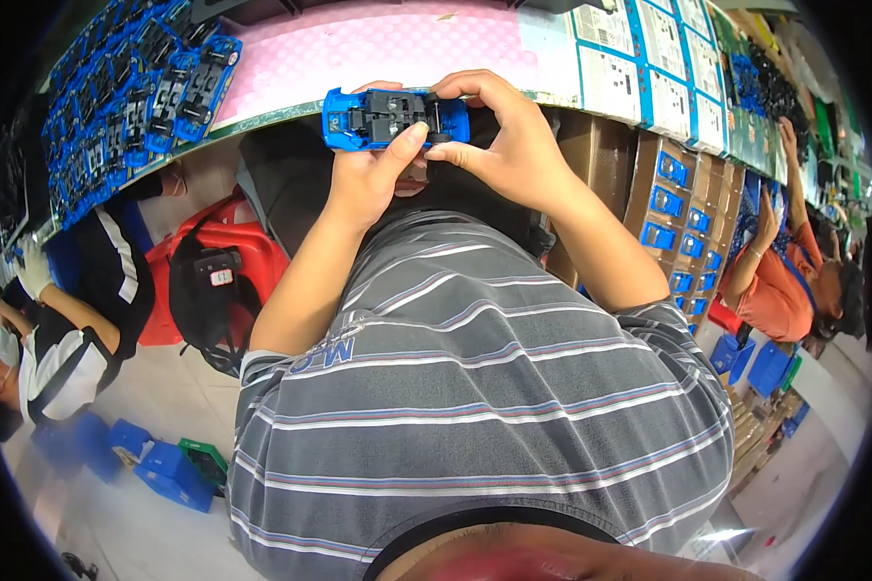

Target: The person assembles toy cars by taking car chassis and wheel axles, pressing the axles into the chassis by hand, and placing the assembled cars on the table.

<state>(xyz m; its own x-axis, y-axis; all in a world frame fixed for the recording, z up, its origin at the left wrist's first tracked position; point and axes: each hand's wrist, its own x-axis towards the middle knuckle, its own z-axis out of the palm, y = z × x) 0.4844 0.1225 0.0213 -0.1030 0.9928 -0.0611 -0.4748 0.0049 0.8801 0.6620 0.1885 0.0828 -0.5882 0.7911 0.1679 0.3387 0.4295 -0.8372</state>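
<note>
A blue toy car (383, 118) is held underside up in front of me, at the near edge of the bench. Its black chassis faces upward. My left hand (366, 176) grips it from below and the near side, with the thumb lying on the chassis. My right hand (509, 140) pinches the right end, the index finger and thumb closed about the black wheel axle (446, 118) there. Some of the fingers on the far side of the car are hidden by it.
Several blue toy cars (155, 107) with black undersides stand in rows at the left. A pink bubbled mat (358, 48) covers the bench ahead. Printed sheets (610, 82) lie to the right, above a cardboard box (639, 194) holding blue car bodies. People sit on both sides.
</note>
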